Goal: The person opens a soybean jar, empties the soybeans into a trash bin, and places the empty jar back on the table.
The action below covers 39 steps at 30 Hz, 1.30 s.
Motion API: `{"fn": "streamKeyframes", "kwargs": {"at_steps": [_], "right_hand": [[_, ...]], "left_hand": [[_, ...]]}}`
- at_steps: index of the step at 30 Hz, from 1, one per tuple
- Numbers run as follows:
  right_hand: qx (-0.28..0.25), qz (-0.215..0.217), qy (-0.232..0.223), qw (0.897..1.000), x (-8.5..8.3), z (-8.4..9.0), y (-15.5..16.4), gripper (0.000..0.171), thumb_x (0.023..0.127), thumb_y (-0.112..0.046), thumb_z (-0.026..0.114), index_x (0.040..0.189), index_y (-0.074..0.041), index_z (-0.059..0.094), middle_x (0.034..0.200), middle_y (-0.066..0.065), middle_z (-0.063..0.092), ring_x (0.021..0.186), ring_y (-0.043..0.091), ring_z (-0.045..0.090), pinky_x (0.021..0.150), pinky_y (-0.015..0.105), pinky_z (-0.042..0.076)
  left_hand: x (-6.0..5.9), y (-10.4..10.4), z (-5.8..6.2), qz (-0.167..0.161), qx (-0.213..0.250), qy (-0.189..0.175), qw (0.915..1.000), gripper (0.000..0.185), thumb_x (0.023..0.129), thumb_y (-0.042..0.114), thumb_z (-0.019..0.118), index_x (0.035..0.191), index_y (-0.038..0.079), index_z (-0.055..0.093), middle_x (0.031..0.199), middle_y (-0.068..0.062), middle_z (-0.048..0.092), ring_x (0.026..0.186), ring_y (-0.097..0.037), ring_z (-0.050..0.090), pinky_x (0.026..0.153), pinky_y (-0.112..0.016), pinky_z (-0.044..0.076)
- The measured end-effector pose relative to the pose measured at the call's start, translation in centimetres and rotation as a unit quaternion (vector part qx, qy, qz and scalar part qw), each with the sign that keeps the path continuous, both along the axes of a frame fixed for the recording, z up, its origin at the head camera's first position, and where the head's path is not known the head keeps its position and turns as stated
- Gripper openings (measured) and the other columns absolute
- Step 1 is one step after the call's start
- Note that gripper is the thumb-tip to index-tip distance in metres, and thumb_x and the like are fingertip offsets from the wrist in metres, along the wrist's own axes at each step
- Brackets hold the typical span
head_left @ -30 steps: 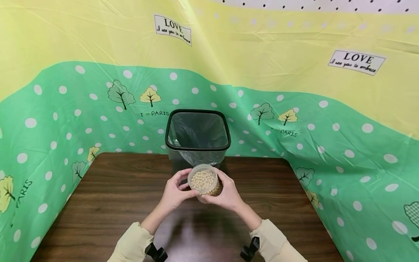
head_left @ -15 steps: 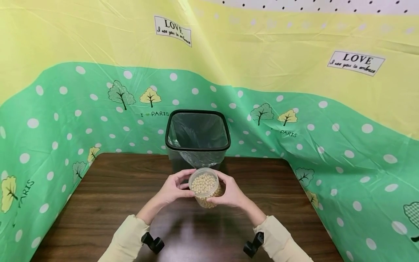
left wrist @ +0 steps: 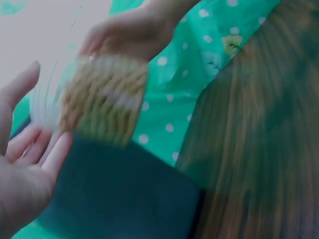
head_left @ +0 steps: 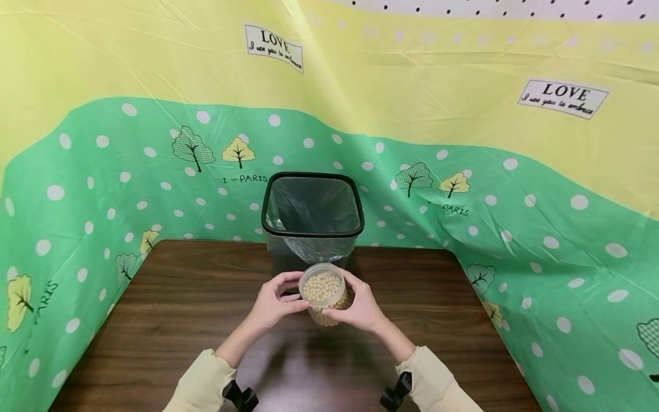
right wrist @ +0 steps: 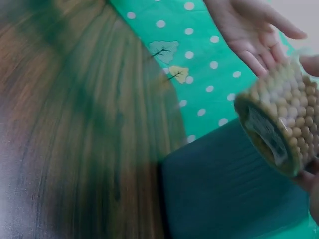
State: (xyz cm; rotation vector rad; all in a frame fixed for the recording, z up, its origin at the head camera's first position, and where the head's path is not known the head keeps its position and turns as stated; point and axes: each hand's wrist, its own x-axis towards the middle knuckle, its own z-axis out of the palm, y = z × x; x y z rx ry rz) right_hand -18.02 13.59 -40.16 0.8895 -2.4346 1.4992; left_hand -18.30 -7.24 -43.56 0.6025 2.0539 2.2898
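A clear plastic jar (head_left: 326, 316) filled most of the way with pale round beans (head_left: 321, 286) is held up above the table, in front of the bin. My right hand (head_left: 362, 306) grips its side, thumb across the front. On the other side my left hand (head_left: 275, 300) is at the rim, thumb and fingers spread and fairly straight. The left wrist view has the left fingers (left wrist: 59, 149) close by the jar's clear upper part, while the right hand (left wrist: 134, 35) holds the bean-filled part. In the right wrist view the jar's base (right wrist: 269, 139) faces the camera, tilted.
A dark bin (head_left: 313, 233) with a black rim and a clear plastic liner stands behind the hands, at the back of the brown wood-grain table (head_left: 206, 274). A green and yellow printed cloth (head_left: 432, 154) hangs round the back and sides. Both wrists wear small black cameras.
The jar has come slightly toward me and lower since the first frame, showing more of its side. The left thumb no longer reaches as far over the rim. The bin has stayed put.
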Motion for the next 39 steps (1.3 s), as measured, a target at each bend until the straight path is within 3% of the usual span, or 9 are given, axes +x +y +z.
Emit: {"fn": "streamKeyframes", "kwargs": {"at_steps": [5,8,11,15,18,22,31,34,39], "right_hand": [[0.006,0.070,-0.038,0.997,0.2,0.4,0.4,0.071,0.062,-0.001,0.079,0.125,0.008,0.046,0.113,0.020,0.058,0.097,0.025,0.057,0.081,0.026,0.048],[0.016,0.078,-0.027,0.996,0.4,0.5,0.3,0.071,0.061,-0.003,0.080,0.124,0.007,0.047,0.111,0.019,0.059,0.095,0.024,0.058,0.080,0.028,0.048],[0.018,0.063,0.013,0.998,0.5,0.2,0.2,0.073,0.060,-0.006,0.082,0.123,0.008,0.048,0.110,0.019,0.059,0.095,0.026,0.058,0.079,0.028,0.048],[0.012,0.018,0.057,0.998,-0.2,-1.8,0.1,0.079,0.058,-0.011,0.084,0.126,0.003,0.047,0.112,0.015,0.059,0.097,0.024,0.057,0.080,0.029,0.048],[0.015,-0.019,0.063,0.998,-0.7,-3.3,0.0,0.082,0.057,-0.015,0.085,0.128,-0.004,0.047,0.115,0.009,0.058,0.099,0.020,0.057,0.082,0.028,0.048],[0.007,-0.018,0.046,0.999,-0.4,-2.7,0.0,0.080,0.058,-0.014,0.084,0.128,-0.002,0.047,0.115,0.011,0.059,0.099,0.022,0.057,0.082,0.028,0.047],[0.020,0.102,-0.070,0.992,0.7,1.2,0.6,0.070,0.063,0.000,0.078,0.124,0.009,0.046,0.111,0.021,0.057,0.096,0.024,0.057,0.082,0.028,0.048],[0.025,0.090,-0.053,0.994,0.9,1.2,0.3,0.071,0.063,-0.002,0.079,0.124,0.007,0.046,0.112,0.020,0.058,0.097,0.026,0.057,0.082,0.028,0.048],[0.021,0.016,0.043,0.999,1.3,0.7,-0.6,0.075,0.057,-0.006,0.082,0.122,0.008,0.048,0.110,0.021,0.059,0.096,0.033,0.058,0.081,0.032,0.048]], "left_hand": [[-0.3,-1.1,-0.5,-0.105,0.024,0.011,0.9941,0.074,0.070,0.006,0.077,0.131,-0.011,0.037,0.123,-0.034,0.042,0.103,-0.017,0.057,0.079,-0.031,0.051],[0.0,-1.1,-0.6,-0.125,0.033,0.009,0.9916,0.081,0.069,0.013,0.079,0.133,-0.010,0.034,0.126,-0.034,0.040,0.102,-0.018,0.058,0.077,-0.032,0.052],[0.3,-0.6,-0.6,-0.087,0.029,0.021,0.9956,0.077,0.067,0.009,0.080,0.130,-0.009,0.040,0.123,-0.032,0.044,0.101,-0.019,0.058,0.078,-0.031,0.052],[0.8,0.3,-0.7,0.001,0.010,0.034,0.9994,0.070,0.064,0.001,0.080,0.125,-0.007,0.046,0.121,-0.027,0.050,0.104,-0.019,0.056,0.082,-0.027,0.050],[1.0,0.8,-1.0,0.038,-0.004,0.028,0.9989,0.068,0.064,-0.002,0.079,0.125,-0.004,0.047,0.121,-0.023,0.052,0.106,-0.021,0.054,0.084,-0.027,0.049],[0.8,0.5,-1.1,0.021,-0.002,0.036,0.9991,0.066,0.066,-0.004,0.077,0.125,-0.006,0.046,0.120,-0.024,0.051,0.105,-0.020,0.055,0.083,-0.027,0.049],[0.2,-1.0,-0.6,-0.118,0.041,0.033,0.9916,0.074,0.069,0.010,0.079,0.128,-0.013,0.040,0.119,-0.033,0.044,0.100,-0.014,0.056,0.079,-0.028,0.052],[0.5,-0.8,-0.7,-0.097,0.039,0.040,0.9938,0.075,0.067,0.011,0.080,0.127,-0.012,0.042,0.121,-0.034,0.044,0.102,-0.014,0.055,0.079,-0.027,0.051],[1.0,0.1,-1.0,0.004,0.016,0.047,0.9988,0.068,0.065,0.002,0.080,0.124,-0.007,0.048,0.120,-0.027,0.051,0.103,-0.014,0.055,0.081,-0.024,0.050]]}}
